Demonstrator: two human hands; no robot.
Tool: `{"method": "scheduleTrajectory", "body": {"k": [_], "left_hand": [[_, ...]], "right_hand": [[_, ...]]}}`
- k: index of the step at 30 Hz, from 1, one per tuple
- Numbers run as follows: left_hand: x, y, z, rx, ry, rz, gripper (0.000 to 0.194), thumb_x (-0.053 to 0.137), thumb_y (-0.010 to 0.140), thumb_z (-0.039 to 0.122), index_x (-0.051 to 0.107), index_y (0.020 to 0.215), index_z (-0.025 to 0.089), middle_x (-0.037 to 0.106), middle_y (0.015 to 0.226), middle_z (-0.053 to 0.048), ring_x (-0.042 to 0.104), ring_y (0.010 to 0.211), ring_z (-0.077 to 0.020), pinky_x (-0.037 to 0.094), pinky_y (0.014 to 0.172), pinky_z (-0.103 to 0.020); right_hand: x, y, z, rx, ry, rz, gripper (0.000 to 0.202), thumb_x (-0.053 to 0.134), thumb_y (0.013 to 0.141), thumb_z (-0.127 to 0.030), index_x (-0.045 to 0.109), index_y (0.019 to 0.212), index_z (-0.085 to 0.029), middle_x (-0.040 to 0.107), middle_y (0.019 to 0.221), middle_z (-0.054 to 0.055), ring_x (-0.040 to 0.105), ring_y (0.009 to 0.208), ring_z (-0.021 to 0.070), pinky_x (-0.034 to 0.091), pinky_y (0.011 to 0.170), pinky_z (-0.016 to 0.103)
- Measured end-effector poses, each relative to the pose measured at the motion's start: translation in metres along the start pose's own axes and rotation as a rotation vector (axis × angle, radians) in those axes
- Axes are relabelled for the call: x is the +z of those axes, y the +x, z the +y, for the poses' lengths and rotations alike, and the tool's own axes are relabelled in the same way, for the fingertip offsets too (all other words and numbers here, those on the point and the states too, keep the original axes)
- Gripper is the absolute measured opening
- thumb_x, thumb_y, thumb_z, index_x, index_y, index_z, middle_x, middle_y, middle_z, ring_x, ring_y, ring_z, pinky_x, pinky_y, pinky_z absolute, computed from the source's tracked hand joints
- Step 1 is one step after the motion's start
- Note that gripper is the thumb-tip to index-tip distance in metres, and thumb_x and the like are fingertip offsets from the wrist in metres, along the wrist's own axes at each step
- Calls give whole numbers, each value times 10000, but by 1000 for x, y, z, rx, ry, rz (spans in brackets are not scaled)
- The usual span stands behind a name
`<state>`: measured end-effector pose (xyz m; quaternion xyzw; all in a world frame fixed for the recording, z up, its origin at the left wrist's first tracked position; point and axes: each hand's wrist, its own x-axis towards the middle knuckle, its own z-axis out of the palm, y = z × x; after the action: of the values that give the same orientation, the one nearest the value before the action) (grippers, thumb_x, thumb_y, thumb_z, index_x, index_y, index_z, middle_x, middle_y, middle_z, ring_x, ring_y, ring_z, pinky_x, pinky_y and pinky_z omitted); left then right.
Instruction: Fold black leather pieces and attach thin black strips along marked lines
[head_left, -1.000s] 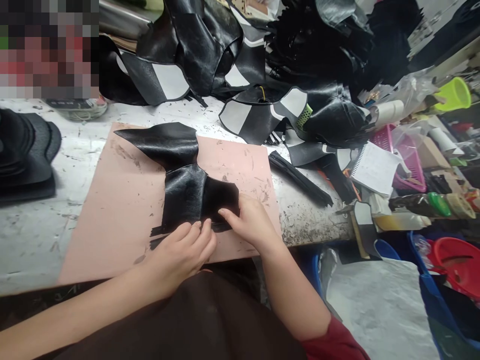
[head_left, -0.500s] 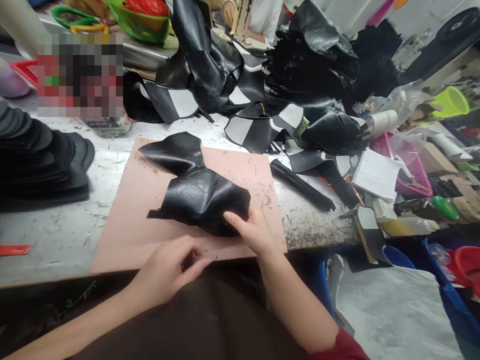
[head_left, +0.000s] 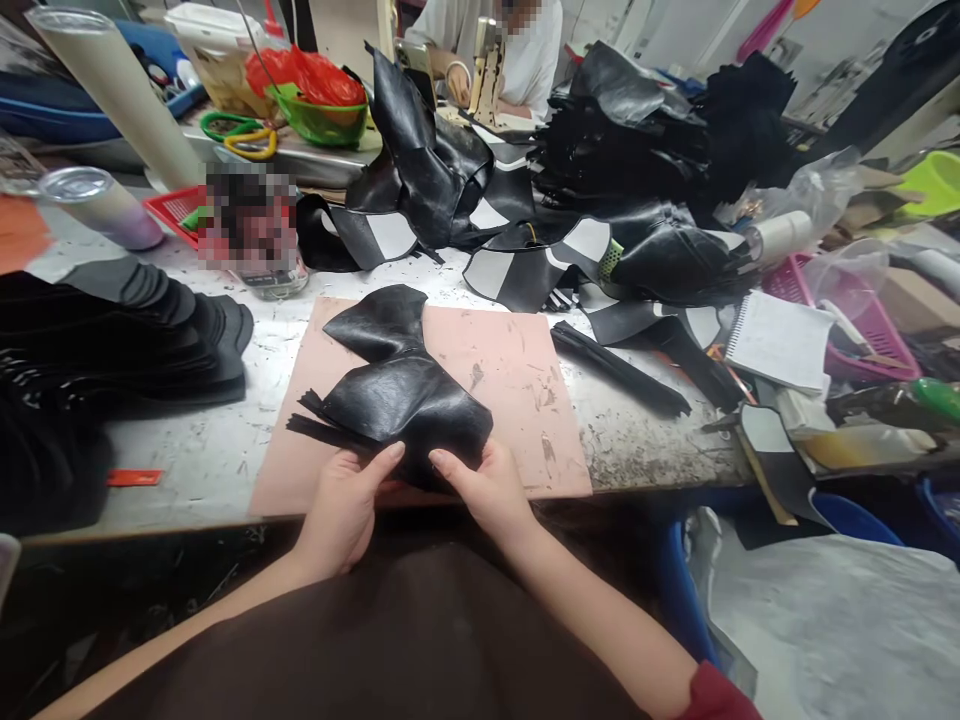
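Observation:
A glossy black leather piece [head_left: 420, 395] lies over the pinkish board [head_left: 517, 400], its near edge lifted in both hands. My left hand [head_left: 349, 495] pinches that edge, thumb on top and fingers underneath. Close beside it, my right hand [head_left: 484, 485] grips the near right corner the same way, thumb above. Dark strips [head_left: 322, 425] stick out from the left side of the leather. The fingers under the piece are hidden.
Stacked black pieces [head_left: 150, 340] stand at the left, near a red flat strip [head_left: 135, 478]. Behind the board are a glass jar [head_left: 274, 275] and more black leather [head_left: 427, 170]. A spiral notebook [head_left: 780, 340] lies right. Across the table sits a person [head_left: 517, 50].
My left hand has moved up from below the board and taken hold of the leather's near edge. The right hand keeps its grip. The view has shifted, showing more of the left side.

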<state>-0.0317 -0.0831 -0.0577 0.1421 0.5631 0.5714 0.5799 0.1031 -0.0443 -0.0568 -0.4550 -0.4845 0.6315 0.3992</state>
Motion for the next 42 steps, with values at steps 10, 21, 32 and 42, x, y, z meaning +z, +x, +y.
{"method": "scheduleTrajectory", "body": {"k": [10, 21, 32, 42], "left_hand": [[6, -5, -8, -28, 116, -74, 312, 756, 603, 342, 669, 804, 120, 710, 759, -66, 652, 699, -207, 543, 606, -280], [9, -7, -13, 65, 200, -57, 208, 732, 636, 339, 664, 669, 146, 645, 553, -10, 638, 623, -198, 535, 611, -281], [10, -8, -13, 61, 137, -43, 256, 785, 572, 261, 671, 762, 133, 691, 635, -23, 665, 644, -210, 564, 655, -322], [10, -5, -20, 83, 106, -23, 303, 763, 609, 293, 598, 820, 149, 694, 731, -19, 660, 669, -197, 563, 601, -302]], "right_hand": [[0, -3, 3, -91, -118, 6, 199, 617, 738, -272, 654, 889, -147, 691, 908, 73, 634, 876, 229, 505, 807, 360], [5, -4, 6, -63, -70, 50, 172, 613, 733, -292, 649, 820, -148, 683, 859, 56, 623, 853, 213, 499, 791, 333], [-9, 0, 8, -76, -231, 47, 218, 545, 762, -371, 599, 726, -163, 608, 723, 28, 577, 715, 173, 481, 654, 289], [-17, 4, 2, 111, -79, -32, 218, 640, 648, -343, 605, 727, -144, 638, 713, 29, 596, 702, 179, 483, 661, 295]]}}
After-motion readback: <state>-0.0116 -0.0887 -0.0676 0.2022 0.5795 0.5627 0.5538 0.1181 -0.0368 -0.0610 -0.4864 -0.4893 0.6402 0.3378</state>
